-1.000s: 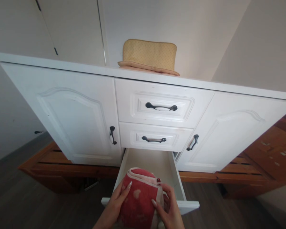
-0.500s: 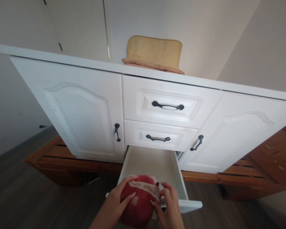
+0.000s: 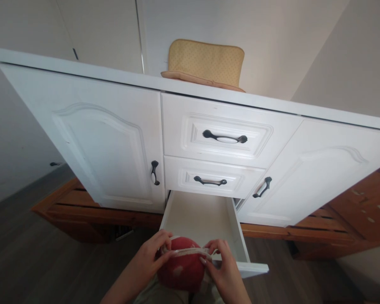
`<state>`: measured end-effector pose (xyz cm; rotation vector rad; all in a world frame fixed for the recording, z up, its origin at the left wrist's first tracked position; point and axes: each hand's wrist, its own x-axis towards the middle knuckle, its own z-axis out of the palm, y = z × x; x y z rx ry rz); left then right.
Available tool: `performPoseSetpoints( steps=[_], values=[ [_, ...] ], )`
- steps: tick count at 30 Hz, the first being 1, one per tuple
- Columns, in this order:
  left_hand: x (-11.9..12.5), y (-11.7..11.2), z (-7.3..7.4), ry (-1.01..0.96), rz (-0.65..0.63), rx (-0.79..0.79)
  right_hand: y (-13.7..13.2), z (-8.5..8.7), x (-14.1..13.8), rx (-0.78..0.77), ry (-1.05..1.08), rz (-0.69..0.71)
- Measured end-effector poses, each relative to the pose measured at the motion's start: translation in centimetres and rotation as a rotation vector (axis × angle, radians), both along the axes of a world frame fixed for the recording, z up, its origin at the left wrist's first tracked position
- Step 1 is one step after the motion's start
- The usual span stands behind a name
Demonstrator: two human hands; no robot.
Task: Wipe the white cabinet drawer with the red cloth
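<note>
Head view: both hands, left (image 3: 150, 258) and right (image 3: 222, 266), pinch the pale edge of a folded red towel (image 3: 182, 268), held over the front of the open bottom drawer (image 3: 202, 215) of a white cabinet (image 3: 104, 139). The stowing step appears under way; the next move calls for lowering the towel flat inside.

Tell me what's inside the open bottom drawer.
The open drawer shows only its bare pale floor. Its front part is hidden behind the red towel held by the left hand and right hand.

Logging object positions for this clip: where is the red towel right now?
In the head view, the red towel sits bottom centre, held between the left hand and right hand, at the front edge of the open bottom drawer.
</note>
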<state>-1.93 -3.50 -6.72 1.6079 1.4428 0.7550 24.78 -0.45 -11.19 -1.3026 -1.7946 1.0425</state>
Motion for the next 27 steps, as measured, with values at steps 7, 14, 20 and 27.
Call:
performPoseSetpoints(
  steps=[7, 14, 20, 27],
  values=[
    [0.3, 0.9, 0.2, 0.176, -0.216, -0.122, 0.3, 1.2, -0.1, -0.012, -0.108, 0.093],
    [0.6, 0.7, -1.1, 0.322, -0.343, 0.021, 0.3, 2.7, 0.2, 0.011, -0.105, 0.257],
    [1.5, 0.6, -0.2, 0.338, -0.453, 0.03, -0.5, 4.3, 0.0, 0.016, 0.042, 0.357],
    [2.5, 0.2, 1.0, 0.178, -0.506, 0.177, 2.0, 5.9, -0.6, -0.109, -0.142, 0.336]
  ],
)
